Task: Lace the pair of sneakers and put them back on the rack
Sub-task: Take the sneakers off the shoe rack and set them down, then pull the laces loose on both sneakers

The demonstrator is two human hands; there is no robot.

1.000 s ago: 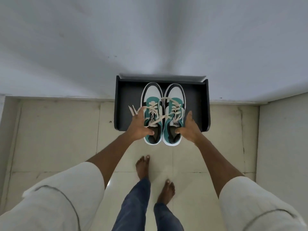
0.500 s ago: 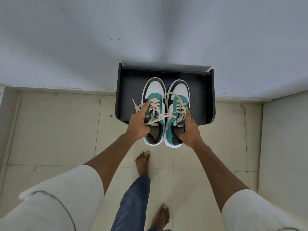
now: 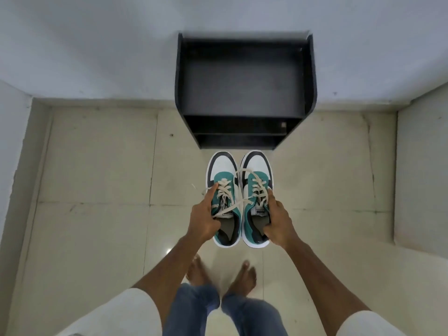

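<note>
Two teal, white and black sneakers with cream laces hang side by side in the air above the floor, toes toward the rack. My left hand point(image 3: 203, 220) grips the left sneaker point(image 3: 223, 180) at its collar. My right hand point(image 3: 278, 223) grips the right sneaker point(image 3: 257, 170) the same way. A loose lace point(image 3: 238, 190) crosses from one shoe to the other. The black shoe rack point(image 3: 244, 81) stands against the wall just beyond the toes, its top shelf bare, with lower shelves showing at the front.
Beige tiled floor point(image 3: 97, 166) spreads on both sides of the rack. A white wall point(image 3: 97, 44) runs behind it, and side walls close in at left and right point(image 3: 421, 166). My bare feet point(image 3: 242, 275) stand below the shoes.
The sneakers, still in both hands, have come back off the rack's top shelf toward me. They now hang in front of the rack and the shelf is bare.
</note>
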